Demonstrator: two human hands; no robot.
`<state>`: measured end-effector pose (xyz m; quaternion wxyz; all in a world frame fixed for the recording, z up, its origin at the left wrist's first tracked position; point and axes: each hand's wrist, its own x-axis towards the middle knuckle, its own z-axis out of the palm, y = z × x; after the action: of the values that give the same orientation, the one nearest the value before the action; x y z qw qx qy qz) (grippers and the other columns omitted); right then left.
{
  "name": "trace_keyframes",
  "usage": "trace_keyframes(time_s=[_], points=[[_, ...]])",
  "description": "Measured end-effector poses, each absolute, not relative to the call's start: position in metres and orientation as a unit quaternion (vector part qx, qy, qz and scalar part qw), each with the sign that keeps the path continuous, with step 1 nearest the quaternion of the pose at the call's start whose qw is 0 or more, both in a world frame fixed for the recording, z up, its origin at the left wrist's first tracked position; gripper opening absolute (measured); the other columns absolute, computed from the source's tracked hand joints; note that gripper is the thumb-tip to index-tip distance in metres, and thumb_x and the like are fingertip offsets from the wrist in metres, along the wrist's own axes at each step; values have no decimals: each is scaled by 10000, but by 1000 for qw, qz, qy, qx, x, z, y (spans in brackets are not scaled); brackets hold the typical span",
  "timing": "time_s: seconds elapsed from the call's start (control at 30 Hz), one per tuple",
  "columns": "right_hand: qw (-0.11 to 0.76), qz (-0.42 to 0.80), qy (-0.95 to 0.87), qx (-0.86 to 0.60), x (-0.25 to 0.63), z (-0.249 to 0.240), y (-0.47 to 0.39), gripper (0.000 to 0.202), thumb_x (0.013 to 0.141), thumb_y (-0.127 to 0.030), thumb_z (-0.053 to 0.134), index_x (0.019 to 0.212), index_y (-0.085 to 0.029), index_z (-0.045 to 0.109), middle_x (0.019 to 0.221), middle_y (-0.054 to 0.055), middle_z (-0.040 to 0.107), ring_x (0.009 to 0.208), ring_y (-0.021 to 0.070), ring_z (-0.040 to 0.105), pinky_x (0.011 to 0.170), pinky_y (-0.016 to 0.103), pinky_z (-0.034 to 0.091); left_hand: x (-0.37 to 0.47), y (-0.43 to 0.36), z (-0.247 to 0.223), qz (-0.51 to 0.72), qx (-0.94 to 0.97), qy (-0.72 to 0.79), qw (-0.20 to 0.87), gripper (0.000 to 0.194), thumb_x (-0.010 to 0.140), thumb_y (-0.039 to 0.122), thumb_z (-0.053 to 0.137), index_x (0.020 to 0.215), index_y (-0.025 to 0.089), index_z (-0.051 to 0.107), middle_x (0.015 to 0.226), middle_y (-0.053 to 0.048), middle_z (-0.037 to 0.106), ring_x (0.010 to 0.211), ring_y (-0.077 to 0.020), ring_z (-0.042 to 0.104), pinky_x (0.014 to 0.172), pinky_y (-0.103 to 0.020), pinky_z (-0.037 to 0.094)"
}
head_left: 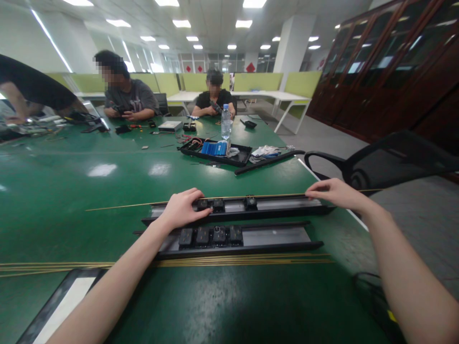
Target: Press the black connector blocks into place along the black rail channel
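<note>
A long thin brass rod [122,207] lies along the back edge of the farther black-edged metal channel [279,203]. My right hand [328,191] pinches the rod near the channel's right end. Over the left part of that channel, my left hand [184,209] is curled around a small black block [202,204], its fingertips at the rod and thumb at the block's front. Two more black blocks sit farther right in the channel. Nearer to me, a second channel [276,235] holds a row of several black blocks [202,235].
Several brass rods [251,260] lie in front of the channels. Farther back are a black tray [244,155] with a blue item, a water bottle [225,123], gloves [265,153] and a black strip [268,162]. A chair [387,160] stands right; people work across the table.
</note>
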<state>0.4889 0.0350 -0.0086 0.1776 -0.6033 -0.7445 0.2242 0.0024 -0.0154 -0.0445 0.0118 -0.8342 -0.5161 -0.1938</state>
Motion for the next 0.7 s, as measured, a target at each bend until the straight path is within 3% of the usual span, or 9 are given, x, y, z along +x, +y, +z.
trace_keyframes(time_s=[0.17, 0.47, 0.7], points=[[172, 249, -722, -622, 494, -6, 34, 418, 746, -584, 684, 849, -192, 788, 864, 89, 769, 901, 291, 653, 853, 381, 449, 2, -15, -45, -193, -834, -517, 14, 427, 825, 646, 546, 929, 241, 633, 952, -23, 692, 848, -203, 663, 675, -280, 446], [247, 138, -722, -631, 484, 1, 33, 421, 793, -550, 634, 974, -194, 769, 1081, 95, 750, 1071, 322, 636, 991, 411, 419, 2, -14, -45, -189, -834, -519, 17, 431, 823, 647, 547, 952, 247, 642, 965, -24, 697, 864, -208, 669, 676, -283, 449], [289, 118, -787, -532, 433, 4, 24, 338, 862, -506, 573, 1024, -273, 756, 1082, 37, 745, 1047, 283, 648, 908, 389, 490, 2, -15, -46, -190, -831, -522, 30, 429, 820, 650, 548, 949, 251, 643, 950, -24, 698, 856, -213, 671, 668, -286, 448]])
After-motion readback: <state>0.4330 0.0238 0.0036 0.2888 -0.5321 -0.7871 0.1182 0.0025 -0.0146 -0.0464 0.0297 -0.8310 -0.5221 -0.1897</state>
